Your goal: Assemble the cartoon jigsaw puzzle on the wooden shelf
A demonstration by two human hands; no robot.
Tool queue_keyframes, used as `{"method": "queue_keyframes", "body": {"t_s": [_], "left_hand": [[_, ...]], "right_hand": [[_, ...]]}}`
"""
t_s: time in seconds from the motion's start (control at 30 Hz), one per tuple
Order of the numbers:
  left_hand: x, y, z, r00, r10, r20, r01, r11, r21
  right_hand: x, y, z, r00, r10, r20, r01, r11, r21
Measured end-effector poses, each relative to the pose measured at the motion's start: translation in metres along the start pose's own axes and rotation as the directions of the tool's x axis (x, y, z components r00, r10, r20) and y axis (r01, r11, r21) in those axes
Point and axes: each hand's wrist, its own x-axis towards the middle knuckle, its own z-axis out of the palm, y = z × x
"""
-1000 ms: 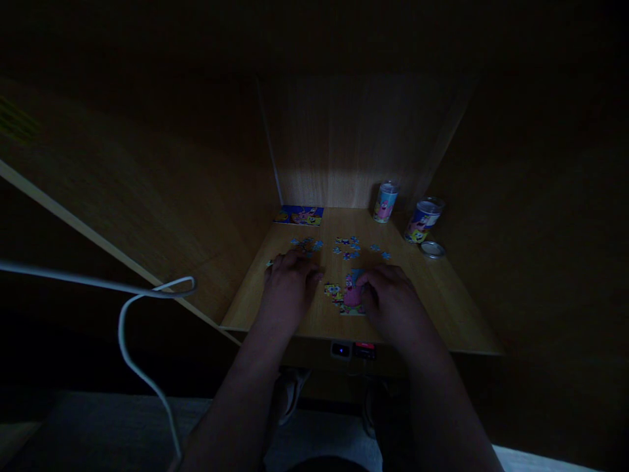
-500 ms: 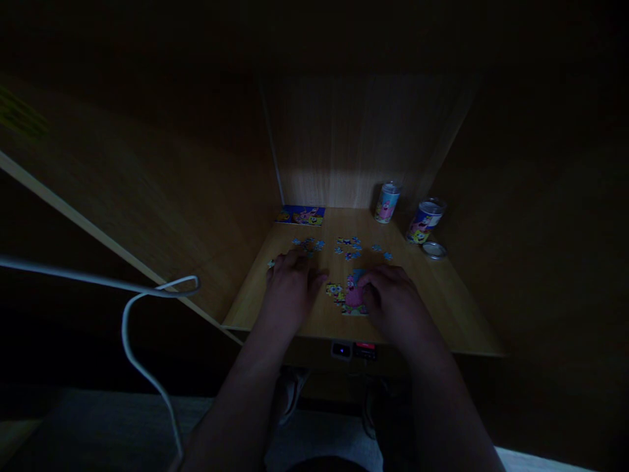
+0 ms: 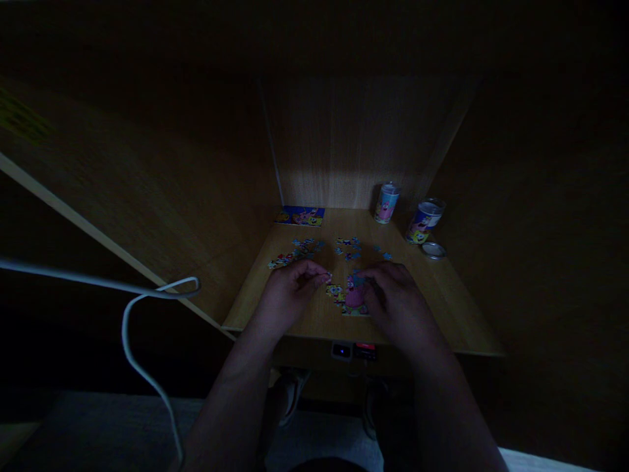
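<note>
A partly joined jigsaw puzzle, with a pink figure and a yellow face on it, lies near the shelf's front edge. Just left of its top, my left hand pinches a small puzzle piece between thumb and index finger. My right hand rests on the puzzle's right side, index finger at the upper edge and thumb by the side; it covers that part. Loose puzzle pieces are scattered behind my left hand. A further cluster of pieces lies behind the joined part.
Two printed cans, one pink and blue, one blue and yellow, stand at the back right. A round lid lies before them. At the back left is a picture card. A white cable hangs at left.
My left hand has come up from the loose pieces and moved right, now with a piece between its fingertips. My right hand stays at the puzzle, its index finger shifted slightly.
</note>
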Motion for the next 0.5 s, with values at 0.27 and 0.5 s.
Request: {"method": "queue_keyframes", "body": {"t_s": [0.27,0.5], "left_hand": [[-0.005,0.000,0.005,0.998,0.010,0.064,0.004,0.974,-0.225],[-0.008,0.006,0.004,0.990,0.101,0.097,-0.087,0.986,-0.142]], "right_hand": [[0.005,-0.024,0.005,0.996,-0.067,-0.058,0.075,0.987,0.140],[0.004,-0.023,0.017,0.999,0.028,-0.022,-0.021,0.959,0.281]]}}
